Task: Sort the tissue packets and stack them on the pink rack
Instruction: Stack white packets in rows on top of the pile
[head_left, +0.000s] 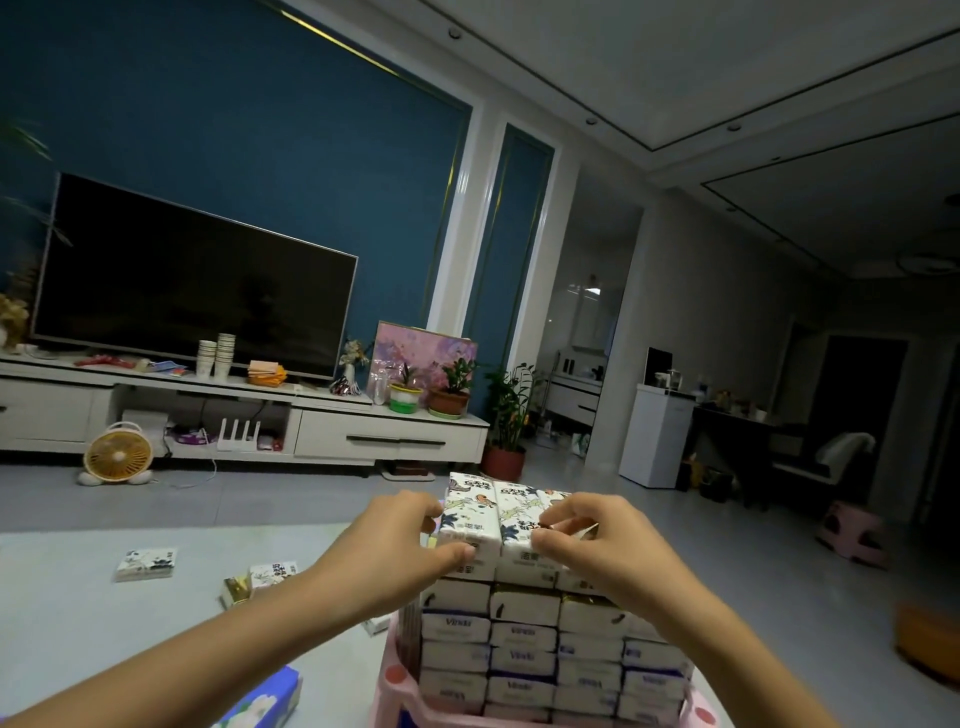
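A pink rack (397, 686) at the bottom centre holds a tall stack of white tissue packets (524, 654) in several rows. Patterned packets (491, 512) lie side by side on top of the stack. My left hand (410, 540) grips the leftmost top packet, thumb on its front and fingers on its upper face. My right hand (582, 530) pinches the rightmost top packet and covers most of it. Loose packets lie on the white table to the left: a patterned one (147, 564), a pair (260, 582) near my left forearm, and a blue one (260, 701) at the bottom edge.
The white table (104, 623) spreads to the left. Beyond it stand a TV cabinet (363, 431) with a television (192, 275), paper cups and potted plants, and a small fan (117, 457) on the floor. A pink stool (854, 535) is at the right.
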